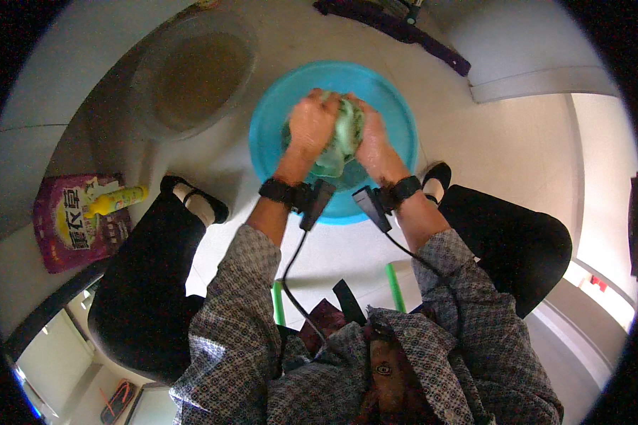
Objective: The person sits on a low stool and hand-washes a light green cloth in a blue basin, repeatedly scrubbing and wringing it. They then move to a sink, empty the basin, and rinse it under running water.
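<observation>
A blue plastic basin (393, 175) stands on the floor between my feet. Over it, my left hand (311, 122) and my right hand (371, 130) are closed around a bunched, light green wet cloth (343, 127). Part of the cloth hangs down towards the basin's bottom. Both hands are slightly blurred, and the fingers are partly hidden by the cloth. Each wrist wears a black strap with a small wired device.
A clear plastic basin (138, 101) holding brownish contents sits at the upper left. A purple detergent bag (53, 223) lies on the left with a yellow bottle (119, 201) on it. A dark broom or squeegee head (399, 29) rests at the top right, beside a white panel (537, 48).
</observation>
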Action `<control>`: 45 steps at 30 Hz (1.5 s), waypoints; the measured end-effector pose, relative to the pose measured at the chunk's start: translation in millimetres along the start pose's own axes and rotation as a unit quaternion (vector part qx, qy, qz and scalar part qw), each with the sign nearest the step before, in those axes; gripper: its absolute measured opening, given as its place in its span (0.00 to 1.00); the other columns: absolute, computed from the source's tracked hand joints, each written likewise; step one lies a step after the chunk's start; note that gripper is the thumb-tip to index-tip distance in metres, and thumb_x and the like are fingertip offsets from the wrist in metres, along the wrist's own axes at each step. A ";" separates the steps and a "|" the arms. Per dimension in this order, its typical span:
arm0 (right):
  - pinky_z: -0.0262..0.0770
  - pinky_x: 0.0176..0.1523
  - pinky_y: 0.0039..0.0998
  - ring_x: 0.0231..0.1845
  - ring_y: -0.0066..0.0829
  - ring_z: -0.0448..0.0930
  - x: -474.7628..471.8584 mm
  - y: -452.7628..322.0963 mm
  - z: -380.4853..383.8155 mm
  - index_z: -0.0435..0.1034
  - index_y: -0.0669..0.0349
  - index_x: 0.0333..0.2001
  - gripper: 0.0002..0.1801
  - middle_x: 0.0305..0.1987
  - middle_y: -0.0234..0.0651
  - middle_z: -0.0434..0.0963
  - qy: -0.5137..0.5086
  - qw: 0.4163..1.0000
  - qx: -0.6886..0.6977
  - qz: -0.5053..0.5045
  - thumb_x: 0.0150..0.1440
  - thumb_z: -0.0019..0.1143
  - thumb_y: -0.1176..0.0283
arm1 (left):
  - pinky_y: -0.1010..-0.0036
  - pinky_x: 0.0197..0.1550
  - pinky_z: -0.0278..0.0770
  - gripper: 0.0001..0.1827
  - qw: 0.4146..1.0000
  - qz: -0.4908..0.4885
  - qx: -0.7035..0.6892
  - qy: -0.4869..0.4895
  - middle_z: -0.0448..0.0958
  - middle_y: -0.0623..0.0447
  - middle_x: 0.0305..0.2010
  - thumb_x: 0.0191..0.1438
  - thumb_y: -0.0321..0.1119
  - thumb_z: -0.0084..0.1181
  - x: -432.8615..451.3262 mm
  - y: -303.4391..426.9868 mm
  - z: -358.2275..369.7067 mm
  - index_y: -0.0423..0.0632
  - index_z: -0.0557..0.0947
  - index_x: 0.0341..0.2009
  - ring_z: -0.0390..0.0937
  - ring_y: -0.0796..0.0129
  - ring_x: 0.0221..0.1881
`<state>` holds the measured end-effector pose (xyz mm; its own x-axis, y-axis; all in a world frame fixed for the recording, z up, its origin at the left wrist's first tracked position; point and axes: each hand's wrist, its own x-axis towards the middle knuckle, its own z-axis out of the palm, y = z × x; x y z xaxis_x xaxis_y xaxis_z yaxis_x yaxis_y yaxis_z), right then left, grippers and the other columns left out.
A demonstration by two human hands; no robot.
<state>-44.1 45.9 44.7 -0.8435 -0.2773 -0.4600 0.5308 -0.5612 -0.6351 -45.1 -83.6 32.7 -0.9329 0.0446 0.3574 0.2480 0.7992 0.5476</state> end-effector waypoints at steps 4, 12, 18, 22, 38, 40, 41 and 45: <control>0.73 0.45 0.27 0.39 0.23 0.75 2.3 -14.1 -7.3 0.70 0.59 0.42 0.15 0.39 0.30 0.75 -0.005 0.991 -0.107 -0.086 0.63 0.43 0.59 | 0.61 0.26 0.76 0.13 0.997 -0.073 -0.005 0.004 0.78 0.43 0.30 0.54 0.42 0.51 -9.0 44.6 12.5 0.45 0.78 0.33 0.77 0.48 0.31; 0.75 0.46 0.32 0.42 0.28 0.77 -4.3 0.9 7.6 0.72 0.61 0.46 0.17 0.42 0.33 0.77 0.093 0.995 -0.042 0.021 0.61 0.44 0.61 | 0.60 0.27 0.77 0.08 0.999 0.014 0.002 -0.038 0.76 0.41 0.29 0.48 0.33 0.51 7.5 -0.2 -11.5 0.44 0.79 0.32 0.78 0.49 0.31; 0.75 0.45 0.31 0.41 0.28 0.77 -10.4 -20.9 11.3 0.72 0.60 0.46 0.17 0.44 0.34 0.77 0.036 0.998 -0.042 -0.028 0.60 0.46 0.61 | 0.54 0.28 0.76 0.13 0.996 -0.073 -0.045 -0.030 0.77 0.38 0.30 0.56 0.42 0.49 8.6 45.7 -14.0 0.45 0.78 0.31 0.76 0.42 0.25; 0.75 0.44 0.29 0.36 0.26 0.78 -17.7 -15.1 30.7 0.74 0.61 0.40 0.14 0.38 0.32 0.79 0.063 0.997 -0.033 0.003 0.57 0.52 0.63 | 0.56 0.30 0.76 0.09 0.996 -0.057 0.055 -0.052 0.77 0.42 0.33 0.55 0.35 0.48 4.6 -0.2 -13.8 0.44 0.78 0.33 0.77 0.45 0.30; 0.73 0.52 0.28 0.44 0.29 0.78 -10.8 -102.0 36.5 0.71 0.66 0.44 0.15 0.42 0.37 0.78 -0.062 0.990 -0.115 -0.054 0.56 0.50 0.69 | 0.72 0.48 0.72 0.15 0.652 -0.328 -0.681 -0.059 0.79 0.50 0.39 0.54 0.34 0.52 8.0 -37.7 -88.1 0.35 0.80 0.41 0.76 0.66 0.40; 0.72 0.53 0.31 0.45 0.31 0.77 -8.3 -108.9 39.0 0.71 0.67 0.44 0.14 0.44 0.39 0.77 -0.028 0.985 -0.148 -0.085 0.55 0.52 0.72 | 0.71 0.49 0.71 0.17 0.625 -0.329 -0.703 -0.082 0.79 0.49 0.39 0.55 0.37 0.51 7.9 -37.4 -91.1 0.35 0.79 0.41 0.76 0.64 0.41; 0.72 0.53 0.30 0.46 0.32 0.77 -7.5 -113.0 40.7 0.71 0.66 0.43 0.13 0.44 0.40 0.77 -0.088 0.984 -0.130 -0.086 0.55 0.52 0.72 | 0.71 0.49 0.71 0.18 0.612 -0.334 -0.711 -0.087 0.79 0.48 0.39 0.56 0.39 0.50 8.1 -35.8 -91.8 0.35 0.79 0.42 0.76 0.64 0.41; 0.72 0.53 0.31 0.47 0.33 0.77 -10.1 -130.6 55.3 0.71 0.65 0.42 0.12 0.45 0.42 0.77 -0.097 0.983 -0.133 -0.085 0.54 0.52 0.74 | 0.65 0.52 0.70 0.25 0.541 -0.361 -0.744 -0.151 0.77 0.46 0.45 0.58 0.50 0.49 11.0 -23.3 -94.9 0.38 0.76 0.45 0.75 0.58 0.46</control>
<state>-109.5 78.9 166.6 -0.9076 -0.3560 -0.2225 0.3621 -0.3958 -0.8439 -36.3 -158.5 95.6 -0.8711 0.3186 -0.3737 -0.4841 -0.6849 0.5445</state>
